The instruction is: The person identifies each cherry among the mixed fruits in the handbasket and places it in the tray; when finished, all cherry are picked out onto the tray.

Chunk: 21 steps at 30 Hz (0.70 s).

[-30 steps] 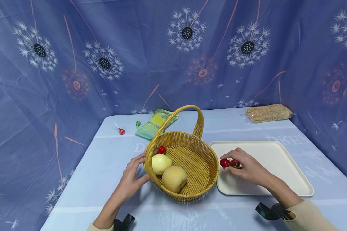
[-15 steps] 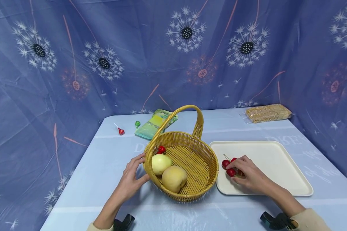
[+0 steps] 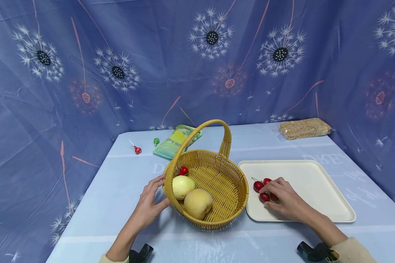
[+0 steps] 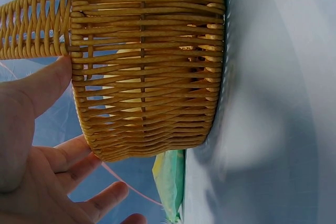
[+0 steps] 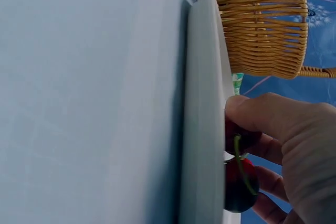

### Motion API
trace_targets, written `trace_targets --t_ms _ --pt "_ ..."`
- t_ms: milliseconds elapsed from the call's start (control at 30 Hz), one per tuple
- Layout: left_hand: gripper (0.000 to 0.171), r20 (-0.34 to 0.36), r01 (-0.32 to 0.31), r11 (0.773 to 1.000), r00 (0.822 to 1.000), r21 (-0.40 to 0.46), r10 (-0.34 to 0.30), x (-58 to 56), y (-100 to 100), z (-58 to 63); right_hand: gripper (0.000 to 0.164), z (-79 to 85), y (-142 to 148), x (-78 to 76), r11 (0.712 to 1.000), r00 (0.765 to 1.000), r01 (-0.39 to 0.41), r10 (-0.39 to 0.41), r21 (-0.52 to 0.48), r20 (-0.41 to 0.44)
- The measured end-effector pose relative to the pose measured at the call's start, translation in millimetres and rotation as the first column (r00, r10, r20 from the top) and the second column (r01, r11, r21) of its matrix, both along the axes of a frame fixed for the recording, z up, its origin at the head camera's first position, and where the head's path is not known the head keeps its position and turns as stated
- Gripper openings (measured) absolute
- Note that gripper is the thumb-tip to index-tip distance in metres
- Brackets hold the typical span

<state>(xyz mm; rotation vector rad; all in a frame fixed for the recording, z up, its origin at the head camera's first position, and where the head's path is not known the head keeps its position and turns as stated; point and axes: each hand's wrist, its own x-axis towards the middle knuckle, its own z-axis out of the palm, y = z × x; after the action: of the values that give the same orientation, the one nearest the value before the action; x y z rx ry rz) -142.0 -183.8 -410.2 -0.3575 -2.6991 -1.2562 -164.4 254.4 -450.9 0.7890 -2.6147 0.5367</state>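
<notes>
A yellow wicker basket with an arched handle stands mid-table. Inside it are a pale green fruit, a larger yellowish round fruit and red cherries. My left hand touches the basket's left side, thumb and fingers spread at the rim, as the left wrist view shows. Dark red cherries with green stems sit at the left end of a cream tray. Over them, my right hand pinches a cherry between thumb and fingers; another cherry lies right beside it.
Behind the basket lies a green-yellow snack bag, next to a green lollipop. A red lollipop is further left. At the back right is a clear-wrapped grain-like block. A patterned blue curtain bounds the table.
My right hand has shifted slightly right and nearer me on the tray, and more of the cherries now show beside its fingers. The left hand and basket have stayed in place.
</notes>
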Motion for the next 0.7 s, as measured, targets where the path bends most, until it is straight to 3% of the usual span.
trace_targets --t_ms 333,700 --pt "0.057 -0.016 0.002 1.0 1.0 -0.003 -0.002 0.3 0 -0.5 0.042 19.9 -3 -2.9 0.999 1.0 -0.005 0.005 -0.031 0.019" --pt "0.057 -0.008 -0.002 1.0 1.0 -0.002 0.002 0.5 0 -1.1 0.041 63.4 -38 -17.6 0.986 0.988 -0.157 0.157 -0.051 -0.001"
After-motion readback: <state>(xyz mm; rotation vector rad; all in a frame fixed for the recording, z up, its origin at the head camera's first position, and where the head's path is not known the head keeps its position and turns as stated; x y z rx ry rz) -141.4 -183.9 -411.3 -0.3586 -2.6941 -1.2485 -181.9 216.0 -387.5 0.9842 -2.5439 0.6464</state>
